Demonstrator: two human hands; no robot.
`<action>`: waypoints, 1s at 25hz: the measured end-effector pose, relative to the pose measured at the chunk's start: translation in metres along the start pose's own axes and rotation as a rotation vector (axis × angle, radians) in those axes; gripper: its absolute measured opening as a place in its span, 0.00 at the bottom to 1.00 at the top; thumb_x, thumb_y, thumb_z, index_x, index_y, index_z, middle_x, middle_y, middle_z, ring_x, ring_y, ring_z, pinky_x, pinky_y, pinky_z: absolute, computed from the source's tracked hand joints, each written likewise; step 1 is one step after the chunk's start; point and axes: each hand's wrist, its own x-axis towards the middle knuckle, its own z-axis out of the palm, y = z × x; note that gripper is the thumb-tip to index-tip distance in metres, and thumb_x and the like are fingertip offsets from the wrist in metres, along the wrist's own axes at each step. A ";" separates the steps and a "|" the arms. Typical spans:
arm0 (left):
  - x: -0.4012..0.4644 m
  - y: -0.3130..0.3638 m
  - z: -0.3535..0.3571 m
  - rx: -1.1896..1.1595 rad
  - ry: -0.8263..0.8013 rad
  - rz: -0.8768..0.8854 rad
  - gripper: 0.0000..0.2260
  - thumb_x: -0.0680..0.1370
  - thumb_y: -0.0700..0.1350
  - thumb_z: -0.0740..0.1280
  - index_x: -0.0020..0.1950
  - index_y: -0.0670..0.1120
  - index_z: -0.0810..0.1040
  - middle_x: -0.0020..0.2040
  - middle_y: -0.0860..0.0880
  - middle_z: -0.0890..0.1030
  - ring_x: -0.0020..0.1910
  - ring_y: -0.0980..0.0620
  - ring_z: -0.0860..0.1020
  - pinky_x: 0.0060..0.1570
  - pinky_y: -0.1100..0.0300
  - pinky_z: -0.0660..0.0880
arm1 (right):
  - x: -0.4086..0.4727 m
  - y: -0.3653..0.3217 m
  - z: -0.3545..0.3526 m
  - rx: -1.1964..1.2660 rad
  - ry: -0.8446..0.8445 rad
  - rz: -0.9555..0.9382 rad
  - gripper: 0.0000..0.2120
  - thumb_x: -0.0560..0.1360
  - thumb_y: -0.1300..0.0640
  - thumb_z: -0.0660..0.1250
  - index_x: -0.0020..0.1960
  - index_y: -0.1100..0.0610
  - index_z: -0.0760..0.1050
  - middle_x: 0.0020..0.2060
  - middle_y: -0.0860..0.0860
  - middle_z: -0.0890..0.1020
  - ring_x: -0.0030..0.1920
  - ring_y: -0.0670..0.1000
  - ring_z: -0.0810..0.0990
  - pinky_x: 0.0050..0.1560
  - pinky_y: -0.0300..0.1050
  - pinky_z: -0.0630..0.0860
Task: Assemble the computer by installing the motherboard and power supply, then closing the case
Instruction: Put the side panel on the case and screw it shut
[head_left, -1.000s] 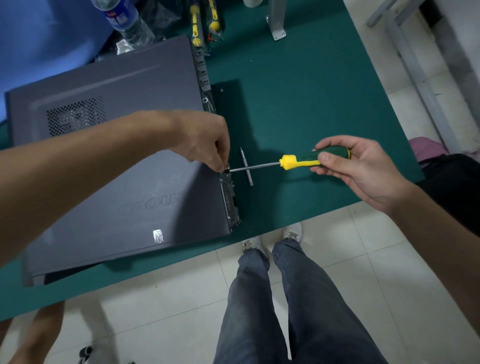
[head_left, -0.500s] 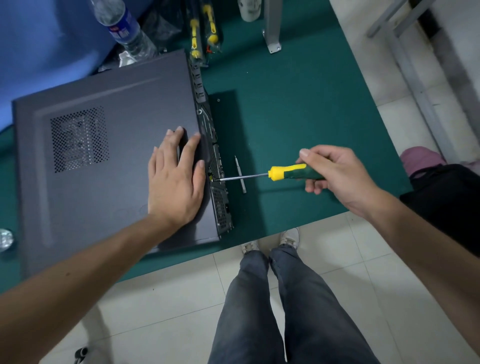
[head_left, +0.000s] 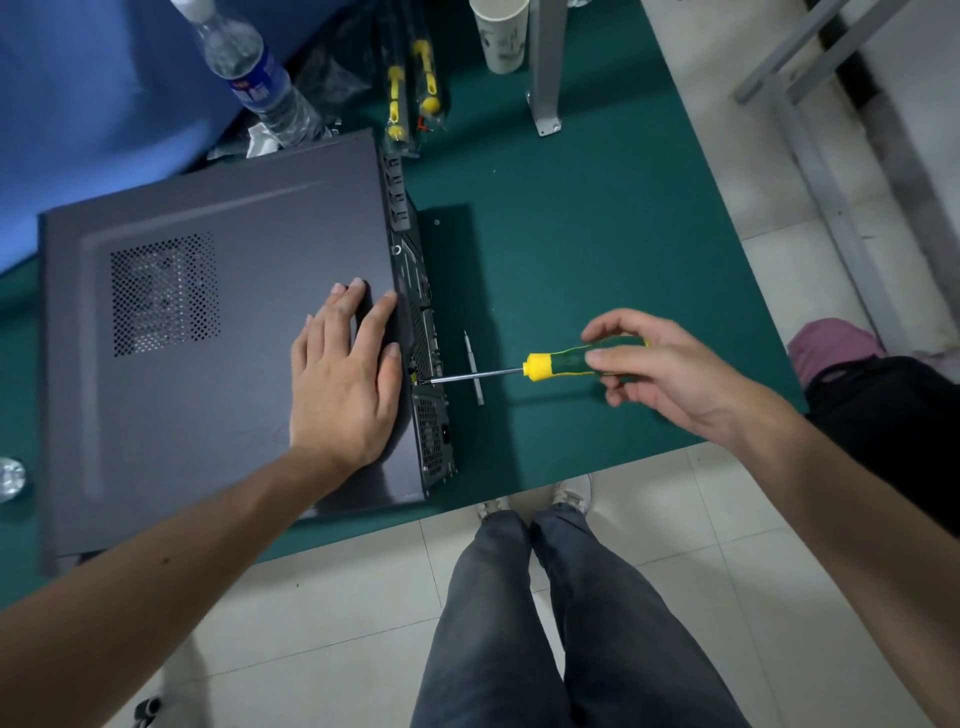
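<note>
We have the case (head_left: 218, 353) lying on its side on the green counter (head_left: 571, 218), panel on, so we judge this the closing step: driving a screw into its rear edge. Our left hand (head_left: 343, 384) lies flat on the panel near that edge, fingers straight and slightly spread, pressing down. Our right hand (head_left: 660, 374) holds the screwdriver (head_left: 519, 370) just off the rear edge, thumb and fingers pinching the green handle loosely, the other fingers half uncurled. The shaft runs level to the case and its tip meets the rear edge, just above the power supply grille (head_left: 435, 436); the screw itself is too small to make out. A spare bit (head_left: 474, 369) lies on the counter beneath the shaft, close to the case. The risk we see is the tip slipping out of the screw head, since the grip looks light and the shaft could tilt, which would chew the head or cross the thread. If our left hand eases, the panel may shift off its holes.
</note>
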 end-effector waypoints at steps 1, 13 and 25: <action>0.000 0.000 0.000 0.000 0.003 0.001 0.22 0.83 0.52 0.51 0.75 0.46 0.66 0.76 0.41 0.64 0.76 0.41 0.59 0.72 0.42 0.58 | 0.000 0.001 0.000 -0.012 0.025 0.004 0.03 0.73 0.57 0.74 0.43 0.55 0.80 0.37 0.51 0.79 0.30 0.48 0.75 0.28 0.41 0.74; 0.000 0.000 0.002 -0.005 0.011 -0.017 0.22 0.83 0.51 0.51 0.75 0.47 0.66 0.76 0.42 0.63 0.77 0.42 0.59 0.72 0.42 0.59 | -0.001 -0.002 0.003 -0.224 0.033 0.046 0.08 0.79 0.52 0.67 0.46 0.57 0.78 0.39 0.54 0.80 0.28 0.49 0.72 0.26 0.40 0.69; 0.000 0.002 0.000 -0.007 0.008 -0.017 0.22 0.82 0.51 0.51 0.75 0.47 0.67 0.76 0.41 0.64 0.77 0.42 0.58 0.73 0.43 0.57 | -0.002 -0.002 0.006 -0.184 0.124 -0.005 0.10 0.78 0.52 0.68 0.45 0.58 0.76 0.35 0.54 0.81 0.25 0.49 0.74 0.23 0.40 0.69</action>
